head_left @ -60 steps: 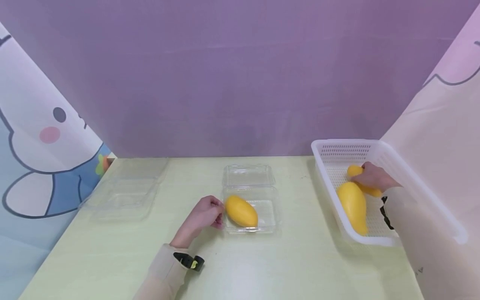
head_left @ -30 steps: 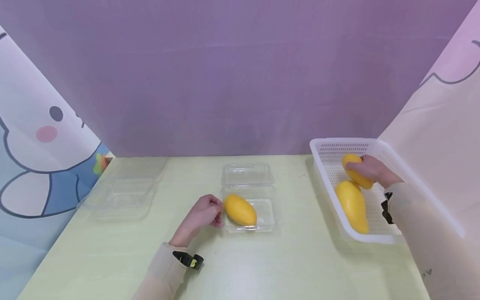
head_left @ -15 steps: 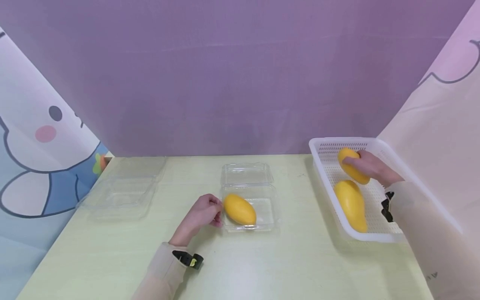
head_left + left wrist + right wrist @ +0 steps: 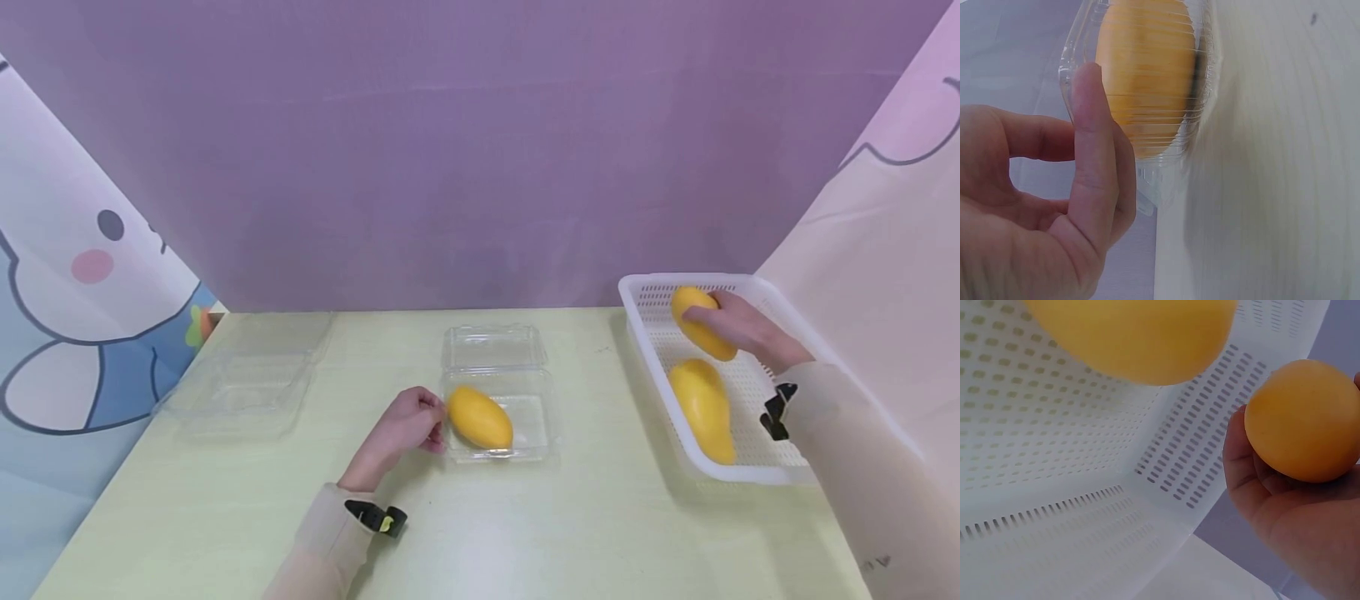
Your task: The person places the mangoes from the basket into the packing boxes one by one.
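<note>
Gripping hand: we found the right hand wrapped about the middle of the held mango, with both ends of the fruit left bare.
Held mango: we noted it over the far part of the white basket, apparently lifted off the floor, its long axis slanted from far left to near right.
Governing relation: we recorded the clear box well to the left of the held mango and somewhat nearer the person, with the basket's left wall between; its bare half faced the right hand's side.
Nearer hand: we placed the left hand at the box's left edge; the thumb met the clear plastic, but we could not tell whether the rim was pinched.
Boxed mango: we saw it in the left half, slanted much like the held one.
Lid: we observed it laid back on the far side.
Basket mango: we logged it near the left wall, lengthwise from far to near.
Spare boxes: we located these clear containers at the table's far left.
Surface: we examined a pale table, lightly glared in front.
Room: we noted a purple backdrop between printed side panels.
</note>
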